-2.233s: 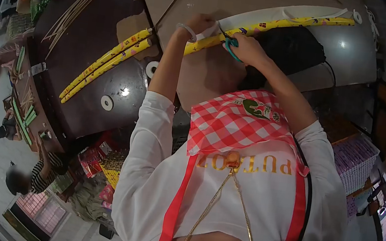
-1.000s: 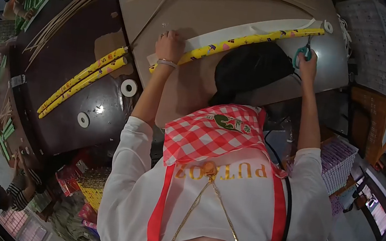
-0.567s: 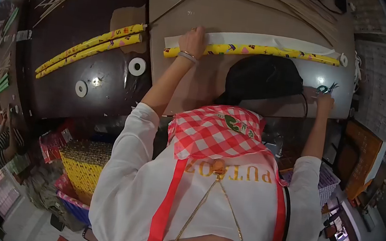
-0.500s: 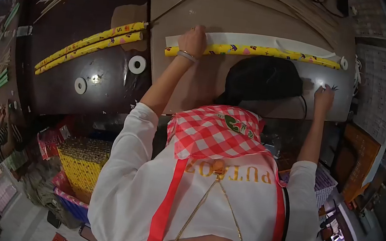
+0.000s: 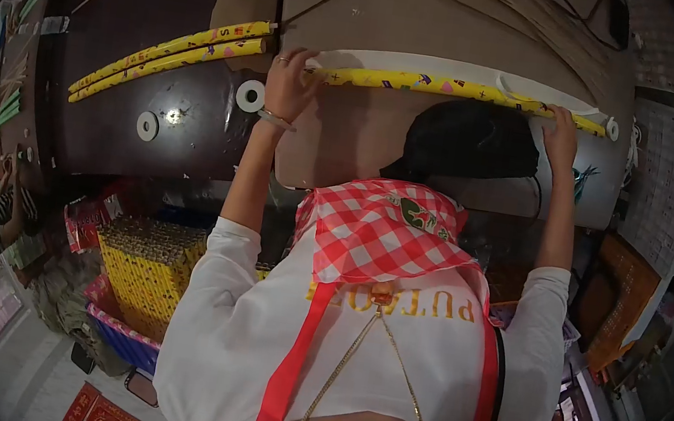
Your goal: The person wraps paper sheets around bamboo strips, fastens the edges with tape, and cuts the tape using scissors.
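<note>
L hand (image 5: 290,88), fingers apart, was at the L end of the yellow patterned tube (image 5: 449,88) on the desk (image 5: 339,137); R hand (image 5: 560,140) was nr its R end, grip unclear. Black cloth item (image 5: 474,144) lay nearside, teal scissors (image 5: 580,186) R of R hand.

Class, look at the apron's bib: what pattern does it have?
Red-and-white check, with a green motif; the apron shows best in the head view.
</note>
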`<state>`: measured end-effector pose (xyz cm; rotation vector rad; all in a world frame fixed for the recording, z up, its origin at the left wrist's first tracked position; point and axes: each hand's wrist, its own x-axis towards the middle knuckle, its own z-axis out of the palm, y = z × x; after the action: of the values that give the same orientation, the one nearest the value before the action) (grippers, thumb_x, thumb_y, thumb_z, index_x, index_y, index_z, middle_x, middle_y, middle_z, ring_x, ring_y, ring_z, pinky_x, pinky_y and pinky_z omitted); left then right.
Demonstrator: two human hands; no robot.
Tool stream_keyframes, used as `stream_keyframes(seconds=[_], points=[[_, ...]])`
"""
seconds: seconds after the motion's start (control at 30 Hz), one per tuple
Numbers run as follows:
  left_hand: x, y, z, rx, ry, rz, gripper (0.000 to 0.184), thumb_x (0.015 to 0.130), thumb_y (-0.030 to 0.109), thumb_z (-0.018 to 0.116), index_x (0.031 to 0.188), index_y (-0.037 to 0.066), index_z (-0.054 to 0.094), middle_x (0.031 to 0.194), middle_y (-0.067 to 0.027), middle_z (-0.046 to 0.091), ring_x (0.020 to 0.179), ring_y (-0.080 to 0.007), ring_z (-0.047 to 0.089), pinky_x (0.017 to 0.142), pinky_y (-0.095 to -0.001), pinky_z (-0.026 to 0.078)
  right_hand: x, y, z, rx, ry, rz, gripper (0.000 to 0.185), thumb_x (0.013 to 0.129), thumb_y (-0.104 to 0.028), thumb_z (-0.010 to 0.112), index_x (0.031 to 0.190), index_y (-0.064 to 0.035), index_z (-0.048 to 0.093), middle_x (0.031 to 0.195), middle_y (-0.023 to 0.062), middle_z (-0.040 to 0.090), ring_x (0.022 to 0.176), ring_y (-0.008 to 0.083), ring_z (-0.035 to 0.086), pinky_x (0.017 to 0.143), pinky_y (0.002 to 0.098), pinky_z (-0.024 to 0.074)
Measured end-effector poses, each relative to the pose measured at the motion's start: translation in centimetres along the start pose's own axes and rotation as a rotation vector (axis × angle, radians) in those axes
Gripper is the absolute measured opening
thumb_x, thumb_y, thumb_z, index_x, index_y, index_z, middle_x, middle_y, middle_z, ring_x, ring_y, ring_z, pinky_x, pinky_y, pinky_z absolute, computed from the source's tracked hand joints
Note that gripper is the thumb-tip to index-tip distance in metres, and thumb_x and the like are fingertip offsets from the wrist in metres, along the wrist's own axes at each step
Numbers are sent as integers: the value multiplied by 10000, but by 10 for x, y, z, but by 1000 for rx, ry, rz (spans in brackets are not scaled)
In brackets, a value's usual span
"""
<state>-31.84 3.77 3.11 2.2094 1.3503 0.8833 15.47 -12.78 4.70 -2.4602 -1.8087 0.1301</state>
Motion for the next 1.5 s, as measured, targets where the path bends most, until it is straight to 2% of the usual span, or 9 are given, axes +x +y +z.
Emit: stream_keyframes(seconds=[0.07,0.23,0.37,0.53,0.67,0.97,1.27,1.43,1.5], points=[[-10,7,7,186,-157,77,319,658,150,661,950,63,567,923,-99,567,892,-286,515,787,-367,412,5,2,4,12,9,-53,321,695,-76,633,996,-106,524,1056,84,495,980,292,481,817,396,387],[-18,0,26,121,-140,16,339,608,134,683,929,86,585,943,-83,554,887,-283,519,743,-369,438,15,2,-4,-32,20,-100,296,673,-90,645,947,-104,533,989,64,525,937,274,501,780,393,390],[-22,8,30,148,-235,44,335,622,139,679,932,92,562,942,-90,539,876,-299,511,735,-382,428,13,16,-2,-89,-41,-27,311,651,-123,672,938,-116,553,931,52,547,917,262,510,767,382,386],[-20,7,31,148,-333,39,374,641,153,676,981,77,540,972,-143,531,880,-329,506,751,-397,413,6,23,10,-97,50,-67,344,626,-140,689,946,-136,562,939,17,505,927,225,490,784,360,362],[-17,18,24,141,-405,59,380,632,126,674,979,82,526,991,-126,527,876,-327,507,763,-397,421,5,25,10,-127,99,-83,297,617,-155,674,894,-141,570,883,29,510,889,226,508,737,363,390],[-22,20,30,413,-392,105,218,698,75,575,908,56,520,995,-112,543,906,-286,539,767,-362,429,5,20,10,-186,58,-11,360,585,-160,707,901,-166,533,909,23,489,913,219,497,758,364,377],[-9,29,29,573,-559,101,383,614,202,713,901,54,506,955,-100,543,881,-253,547,773,-338,435,12,26,11,-183,-2,-65,280,627,-135,659,870,-149,520,890,21,539,921,226,507,797,383,358],[-17,31,40,800,-554,177,268,758,155,532,1008,60,511,964,-78,545,896,-214,542,798,-338,409,12,26,5,-139,-62,-64,286,633,-146,672,882,-138,531,891,28,552,925,228,512,812,382,348],[-25,38,43,838,-536,161,288,758,153,525,1027,52,505,978,-85,539,912,-214,532,808,-341,399,14,29,8,-133,-66,-66,302,621,-181,672,888,-128,543,888,41,557,919,241,515,789,380,360]])
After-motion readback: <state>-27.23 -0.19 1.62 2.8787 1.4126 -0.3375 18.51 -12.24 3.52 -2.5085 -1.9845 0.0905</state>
